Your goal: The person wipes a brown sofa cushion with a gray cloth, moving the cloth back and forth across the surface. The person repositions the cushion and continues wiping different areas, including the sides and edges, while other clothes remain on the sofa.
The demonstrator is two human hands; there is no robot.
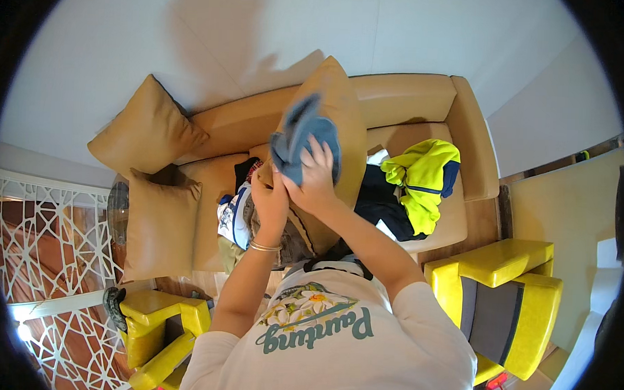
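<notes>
A large tan leather-like cushion (344, 160) is tilted up in front of me, one corner pointing at the wall. My left hand (270, 201) pinches its near left corner; a bangle circles that wrist. My right hand (315, 177) has its fingers spread over a blue-grey cloth (309, 135), which lies against the cushion's face. The cloth's upper folds are blurred and stand away from the hand. What the palm covers is hidden. Left of the cushion, partly under it, lie folded clothes (236, 213), among them a white and blue garment.
The tan sofa (408, 98) runs along the wall. Two more tan cushions (149, 127) rest at its left end. On the right seat lie a neon yellow garment (423, 181) and black clothing (376, 202). Yellow chairs (534, 316) stand behind on both sides; a white lattice screen (53, 237) is left.
</notes>
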